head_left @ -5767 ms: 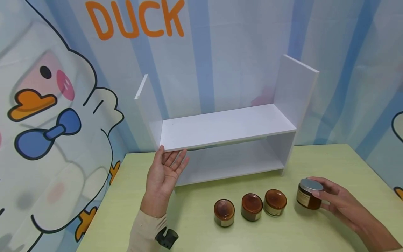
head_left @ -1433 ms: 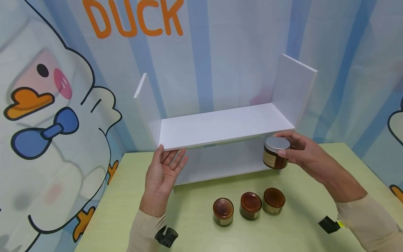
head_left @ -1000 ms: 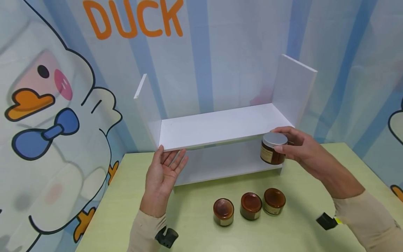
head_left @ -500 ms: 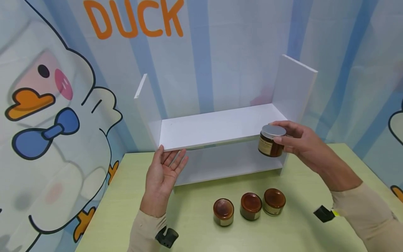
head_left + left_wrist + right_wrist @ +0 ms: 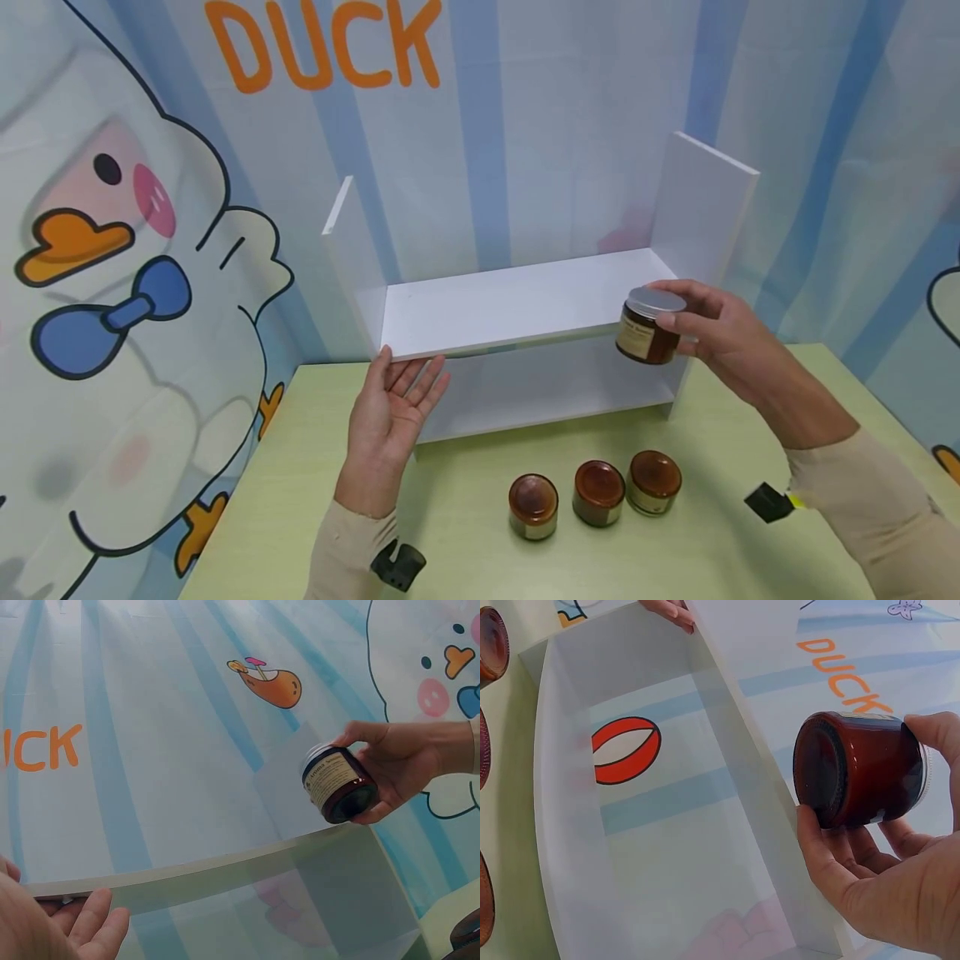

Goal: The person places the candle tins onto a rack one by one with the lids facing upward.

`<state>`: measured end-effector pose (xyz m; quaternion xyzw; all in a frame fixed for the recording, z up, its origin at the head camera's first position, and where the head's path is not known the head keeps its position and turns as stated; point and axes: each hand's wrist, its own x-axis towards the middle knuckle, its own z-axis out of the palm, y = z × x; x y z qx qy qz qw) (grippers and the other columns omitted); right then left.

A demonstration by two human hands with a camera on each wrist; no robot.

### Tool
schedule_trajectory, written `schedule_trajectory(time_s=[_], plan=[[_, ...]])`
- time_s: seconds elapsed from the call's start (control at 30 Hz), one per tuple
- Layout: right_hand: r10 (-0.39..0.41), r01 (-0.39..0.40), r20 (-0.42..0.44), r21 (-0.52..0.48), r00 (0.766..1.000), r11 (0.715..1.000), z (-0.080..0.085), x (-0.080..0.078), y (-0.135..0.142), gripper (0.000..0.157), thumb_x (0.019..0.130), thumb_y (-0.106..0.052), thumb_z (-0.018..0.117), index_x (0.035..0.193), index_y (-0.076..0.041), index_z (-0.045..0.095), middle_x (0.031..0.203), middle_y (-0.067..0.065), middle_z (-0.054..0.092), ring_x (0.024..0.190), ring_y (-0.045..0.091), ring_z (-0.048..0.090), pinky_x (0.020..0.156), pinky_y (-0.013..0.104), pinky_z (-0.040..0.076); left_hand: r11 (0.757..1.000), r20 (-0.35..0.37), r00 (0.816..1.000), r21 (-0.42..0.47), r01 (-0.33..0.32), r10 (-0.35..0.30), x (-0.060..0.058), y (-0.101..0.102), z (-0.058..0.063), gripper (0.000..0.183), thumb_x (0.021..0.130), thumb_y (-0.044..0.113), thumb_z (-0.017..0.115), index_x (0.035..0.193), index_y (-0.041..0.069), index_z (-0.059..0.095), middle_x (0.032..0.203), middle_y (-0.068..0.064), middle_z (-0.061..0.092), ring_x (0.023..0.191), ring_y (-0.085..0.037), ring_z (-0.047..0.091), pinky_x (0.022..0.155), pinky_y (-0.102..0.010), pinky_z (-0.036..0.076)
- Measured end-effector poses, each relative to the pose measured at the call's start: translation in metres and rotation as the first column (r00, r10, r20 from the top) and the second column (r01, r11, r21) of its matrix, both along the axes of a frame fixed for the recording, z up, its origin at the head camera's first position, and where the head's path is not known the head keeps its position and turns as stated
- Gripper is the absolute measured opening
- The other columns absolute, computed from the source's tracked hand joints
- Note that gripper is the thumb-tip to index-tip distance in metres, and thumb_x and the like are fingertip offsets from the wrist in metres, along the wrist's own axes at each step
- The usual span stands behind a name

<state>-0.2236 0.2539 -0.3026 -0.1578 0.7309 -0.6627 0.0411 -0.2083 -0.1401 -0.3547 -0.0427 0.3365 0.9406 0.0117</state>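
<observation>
My right hand (image 5: 720, 337) grips an amber glass jar (image 5: 637, 340) with a silver lid and cream label. It holds the jar raised in front of the right end of a white two-tier shelf (image 5: 517, 308), by the upper board's front edge. In the right wrist view the dark base of the jar (image 5: 821, 769) faces left, and fingers wrap it from below. My left hand (image 5: 390, 421) holds the upper board at its front left corner, thumb at the edge and fingers underneath. The left wrist view shows those fingers (image 5: 90, 922) beneath the board.
Three amber jars stand on the light green table (image 5: 465, 550) before the shelf: a left jar (image 5: 533, 504), a middle jar (image 5: 599, 493) and a right jar (image 5: 655, 482). The shelf's side panels (image 5: 705, 217) rise above the upper board. A printed duck curtain (image 5: 570, 125) hangs behind.
My right hand has carried the jar from the right of the table to the shelf, and lately raised it to the upper board's level. The left hand has stayed at the corner.
</observation>
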Motion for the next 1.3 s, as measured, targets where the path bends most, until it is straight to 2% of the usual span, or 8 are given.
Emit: schedule_trajectory(time_s=[0.07, 0.17, 0.33, 0.5, 0.77, 0.93, 1.13, 1.3], plan=[[0.008, -0.008, -0.009, 0.002, 1.0, 1.0, 0.002, -0.001, 0.0, 0.031, 0.106, -0.016, 0.054, 0.137, -0.023, 0.056, 0.134, -0.001, 0.051, 0.12, 0.015, 0.053, 0.099, 0.036, 0.047, 1.0, 0.001, 1.0, -0.001, 0.0, 0.0, 0.0, 0.0, 0.0, 0.045, 0.11, 0.036, 0.045, 0.146, 0.009, 0.042, 0.122, -0.007, 0.063, 0.113, -0.025, 0.069, 0.109, -0.044, 0.05], [0.039, -0.039, -0.027, -0.008, 0.999, 0.999, 0.004, -0.004, 0.001, 0.032, 0.106, -0.014, 0.053, 0.136, -0.022, 0.056, 0.134, 0.0, 0.052, 0.118, 0.015, 0.054, 0.09, 0.026, 0.052, 1.0, 0.001, 1.0, -0.001, 0.0, 0.0, 0.0, 0.0, 0.0, 0.046, 0.11, 0.036, 0.045, 0.146, 0.008, 0.042, 0.123, -0.007, 0.064, 0.113, -0.025, 0.069, 0.109, -0.044, 0.051], [0.131, -0.132, -0.068, -0.01, 0.989, 0.991, 0.009, -0.01, 0.003, 0.033, 0.105, -0.008, 0.051, 0.135, -0.018, 0.058, 0.131, 0.002, 0.055, 0.113, 0.017, 0.056, 0.087, 0.026, 0.054, 1.0, 0.0, 1.0, -0.001, 0.0, 0.0, 0.0, 0.0, 0.0, 0.047, 0.11, 0.037, 0.045, 0.148, 0.008, 0.041, 0.125, -0.008, 0.063, 0.114, -0.026, 0.068, 0.109, -0.044, 0.051], [0.236, -0.236, -0.114, 0.014, 0.965, 0.972, 0.015, -0.019, 0.006, 0.037, 0.103, -0.003, 0.049, 0.135, -0.017, 0.059, 0.127, 0.003, 0.058, 0.109, 0.019, 0.055, 0.085, 0.027, 0.054, 1.0, -0.001, 1.0, 0.006, -0.001, 0.001, 0.0, 0.0, 0.0, 0.048, 0.11, 0.037, 0.046, 0.148, 0.009, 0.041, 0.125, -0.008, 0.063, 0.115, -0.026, 0.067, 0.108, -0.044, 0.051], [0.343, -0.343, -0.14, 0.031, 0.929, 0.939, 0.026, -0.037, 0.01, 0.041, 0.102, 0.002, 0.046, 0.139, -0.015, 0.057, 0.13, 0.003, 0.059, 0.11, 0.018, 0.059, 0.087, 0.028, 0.057, 1.0, 0.0, 1.0, 0.016, -0.001, 0.001, 0.0, 0.0, 0.0, 0.046, 0.11, 0.036, 0.046, 0.147, 0.009, 0.042, 0.125, -0.008, 0.062, 0.113, -0.026, 0.068, 0.108, -0.044, 0.051], [0.332, -0.334, -0.157, 0.009, 0.93, 0.942, 0.03, -0.041, 0.009, 0.041, 0.103, 0.0, 0.044, 0.138, -0.016, 0.059, 0.129, 0.004, 0.06, 0.111, 0.018, 0.06, 0.089, 0.029, 0.057, 1.0, -0.005, 1.0, 0.012, -0.002, 0.002, 0.0, 0.0, 0.0, 0.045, 0.11, 0.036, 0.044, 0.147, 0.009, 0.041, 0.127, -0.009, 0.061, 0.114, -0.027, 0.068, 0.108, -0.044, 0.051], [0.258, -0.273, -0.145, -0.094, 0.955, 0.957, 0.033, -0.043, 0.004, 0.037, 0.104, -0.001, 0.045, 0.135, -0.013, 0.061, 0.126, 0.004, 0.063, 0.109, 0.018, 0.061, 0.084, 0.032, 0.058, 1.0, -0.01, 1.0, 0.006, -0.001, 0.001, 0.0, 0.0, 0.0, 0.046, 0.11, 0.036, 0.045, 0.148, 0.009, 0.04, 0.128, -0.009, 0.061, 0.117, -0.027, 0.067, 0.108, -0.044, 0.051], [0.195, -0.207, -0.092, -0.145, 0.976, 0.968, 0.032, -0.044, 0.0, 0.033, 0.106, -0.006, 0.048, 0.135, -0.013, 0.059, 0.128, 0.003, 0.061, 0.111, 0.017, 0.06, 0.085, 0.03, 0.058, 1.0, -0.005, 1.0, 0.006, -0.001, 0.001, 0.0, 0.001, 0.0, 0.046, 0.11, 0.035, 0.045, 0.147, 0.009, 0.041, 0.126, -0.008, 0.062, 0.115, -0.026, 0.068, 0.107, -0.044, 0.052]])
